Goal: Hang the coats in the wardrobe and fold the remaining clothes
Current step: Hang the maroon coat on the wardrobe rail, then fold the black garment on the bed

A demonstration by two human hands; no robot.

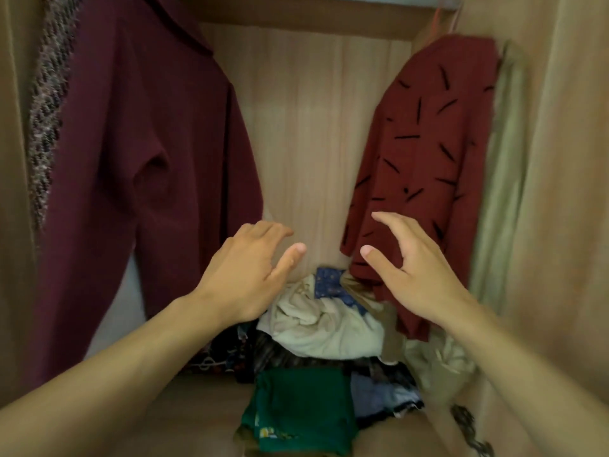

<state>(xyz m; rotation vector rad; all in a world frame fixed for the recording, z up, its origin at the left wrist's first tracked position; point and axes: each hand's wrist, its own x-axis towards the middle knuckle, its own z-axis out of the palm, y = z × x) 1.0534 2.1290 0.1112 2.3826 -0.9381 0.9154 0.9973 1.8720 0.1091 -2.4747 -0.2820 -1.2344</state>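
Head view into an open light-wood wardrobe point(316, 133). Both hands are held out over a loose heap of unfolded clothes point(329, 351) on the wardrobe floor; the heap lies below and just beyond the fingertips, between the two forearms. The left hand point(250, 272) has its fingers point(273, 230) loosely curved and spread, holding nothing; the right hand point(412, 268) likewise has its fingers point(392, 225) spread and relaxed, holding nothing. Neither hand can be seen to touch any cloth.

The topmost piece, a crumpled cream cloth point(326, 328), lies almost midway beneath the hands, its long axis running roughly left to right; the two hands appear about equally near it, so a two-handed lift seems likely.

Coats already hung: a dark maroon coat point(148, 143) at left, beside a speckled brown knit garment point(46, 110); a rust-red top with black dashes point(425, 150) at right, its hem directly behind the right hand, with a pale olive garment point(504, 179) beyond it.

Nearer the viewer lie a folded green cloth point(303, 407) and a blue-grey piece point(379, 394). The rail and hangers are cut off at the top edge; the lower layers of the heap are dark and cannot be told apart.
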